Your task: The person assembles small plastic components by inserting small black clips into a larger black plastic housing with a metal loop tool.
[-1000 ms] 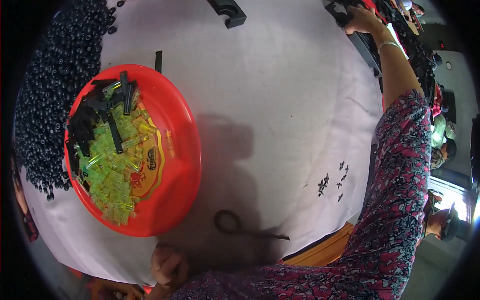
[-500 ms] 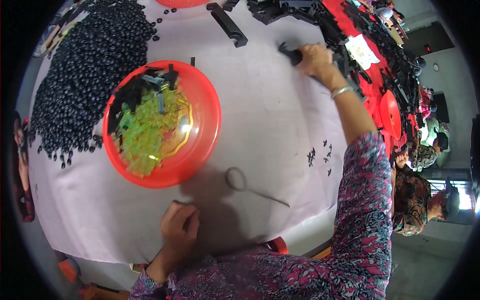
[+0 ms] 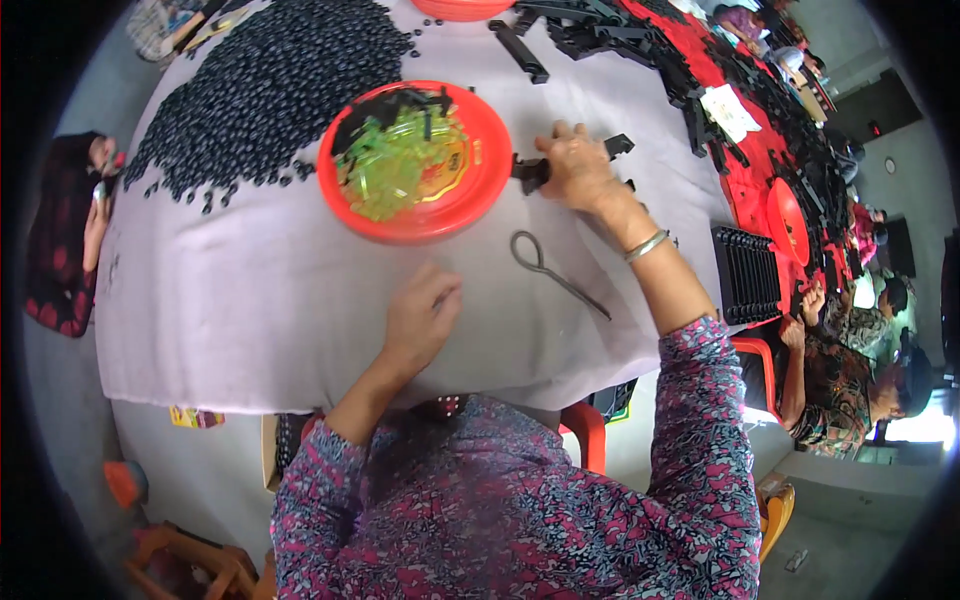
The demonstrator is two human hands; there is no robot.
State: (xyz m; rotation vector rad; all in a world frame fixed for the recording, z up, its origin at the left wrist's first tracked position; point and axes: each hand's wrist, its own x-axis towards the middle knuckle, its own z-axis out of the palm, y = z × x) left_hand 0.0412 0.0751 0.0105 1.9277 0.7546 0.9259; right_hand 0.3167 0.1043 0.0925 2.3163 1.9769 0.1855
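My right hand (image 3: 582, 172) is closed over the middle of a long black plastic bar (image 3: 619, 146) with hooked ends, which lies low over the cloth just right of the red plate (image 3: 492, 150). Small clear yellow-green pieces (image 3: 392, 168) and black strips fill the plate's left part. Below the plate, my left hand (image 3: 425, 312) is curled, its fingertips pressed together; a small dark spot shows at them, too small to name. Between both hands lies a metal wire tool (image 3: 563, 280) with a looped end.
A large heap of small black round parts (image 3: 270, 95) covers the far left. Black bars (image 3: 605, 42) are piled at the far right, with a single bar (image 3: 520, 52) beside them. Neatly stacked black bars (image 3: 747, 277) sit at the right edge. Other people sit around the tables.
My view has shifted, so the table appears higher. My right hand has brought the black bar from the far right toward the plate. My left hand stays curled below the plate.
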